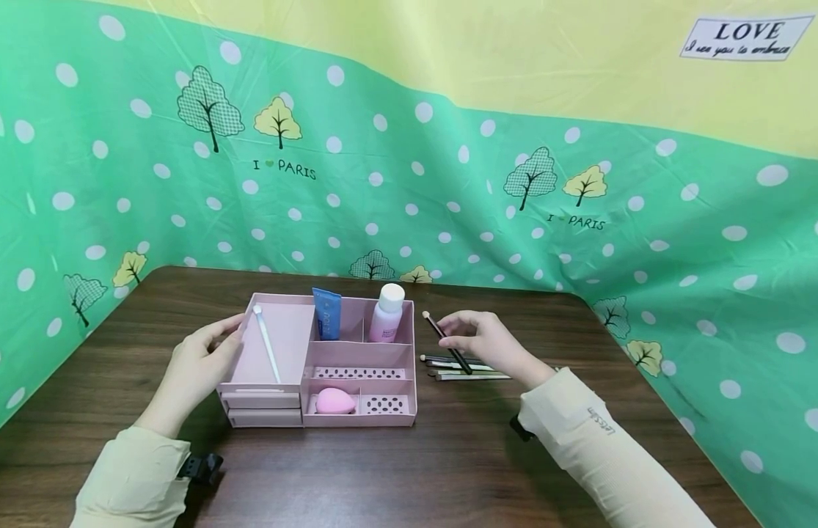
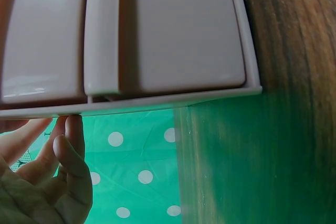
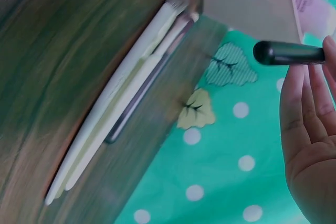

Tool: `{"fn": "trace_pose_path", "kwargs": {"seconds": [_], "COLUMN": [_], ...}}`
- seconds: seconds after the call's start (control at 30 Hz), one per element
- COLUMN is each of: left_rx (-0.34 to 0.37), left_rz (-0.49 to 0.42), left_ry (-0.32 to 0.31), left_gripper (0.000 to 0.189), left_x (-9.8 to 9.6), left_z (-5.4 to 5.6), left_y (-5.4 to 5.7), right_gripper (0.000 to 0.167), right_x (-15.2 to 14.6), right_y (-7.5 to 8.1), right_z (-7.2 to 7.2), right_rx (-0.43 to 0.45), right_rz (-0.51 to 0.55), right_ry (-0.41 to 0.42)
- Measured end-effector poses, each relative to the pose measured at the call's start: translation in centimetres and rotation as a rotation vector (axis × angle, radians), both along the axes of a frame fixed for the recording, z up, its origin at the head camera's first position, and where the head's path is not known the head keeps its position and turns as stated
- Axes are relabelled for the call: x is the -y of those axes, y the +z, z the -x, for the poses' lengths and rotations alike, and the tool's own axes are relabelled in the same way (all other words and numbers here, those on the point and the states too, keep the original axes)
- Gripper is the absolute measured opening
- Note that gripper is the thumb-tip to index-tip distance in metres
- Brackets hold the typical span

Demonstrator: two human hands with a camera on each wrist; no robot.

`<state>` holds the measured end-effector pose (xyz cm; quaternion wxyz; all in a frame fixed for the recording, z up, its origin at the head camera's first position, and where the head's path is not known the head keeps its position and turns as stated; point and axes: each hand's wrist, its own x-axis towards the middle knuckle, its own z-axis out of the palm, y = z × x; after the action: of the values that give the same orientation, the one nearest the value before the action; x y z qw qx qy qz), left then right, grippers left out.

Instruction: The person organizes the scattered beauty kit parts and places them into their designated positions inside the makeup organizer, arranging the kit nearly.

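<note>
My right hand (image 1: 477,337) pinches a dark-handled makeup brush (image 1: 442,334), its pale tip pointing up and left; the dark handle end (image 3: 289,53) also shows in the right wrist view. Below it several makeup brushes (image 1: 471,376) lie side by side on the table. My left hand (image 1: 202,363) rests its fingertips against the left side of a pink organizer box (image 1: 276,330). In the left wrist view those fingers (image 2: 73,169) touch the box's side wall, just beside its drawers. A white makeup brush (image 1: 266,345) lies on the organizer's flat top.
Inside the organizer's compartments stand a blue tube (image 1: 327,315) and a white-capped pink bottle (image 1: 386,315). A pink makeup sponge (image 1: 334,401) sits in a front compartment. The brown wooden table (image 1: 382,477) ends at a green polka-dot cloth (image 1: 395,198) behind.
</note>
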<state>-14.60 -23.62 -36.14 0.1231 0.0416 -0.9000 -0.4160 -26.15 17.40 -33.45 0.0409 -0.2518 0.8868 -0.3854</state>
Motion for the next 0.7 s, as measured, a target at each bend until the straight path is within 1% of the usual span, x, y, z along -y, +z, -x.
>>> {"fn": "trace_pose_path", "kwargs": {"seconds": [0.17,0.33,0.5,0.7], "left_rx": [0.005,-0.001,-0.006,0.004], "left_rz": [-0.002,-0.001,0.0,-0.007], "left_ry": [-0.002,0.001,-0.003,-0.013], "left_gripper": [0.048,0.048,0.048,0.048], "left_x": [-0.1,0.0,0.0,0.0], "left_z": [0.0,-0.1,-0.1,-0.1], "left_y": [-0.1,-0.1,-0.2,-0.1], "right_gripper": [0.031,0.034,0.033,0.033], "right_x": [1.0,2.0,2.9,4.2], "right_y": [0.3,0.7,1.2,1.7], "right_z": [-0.6,-1.4,-2.1,-2.7], "right_rx": [0.061,0.103,0.126,0.154], "right_rz": [0.068,0.109,0.134,0.209], "right_ry": [0.019,0.029,0.038,0.054]}}
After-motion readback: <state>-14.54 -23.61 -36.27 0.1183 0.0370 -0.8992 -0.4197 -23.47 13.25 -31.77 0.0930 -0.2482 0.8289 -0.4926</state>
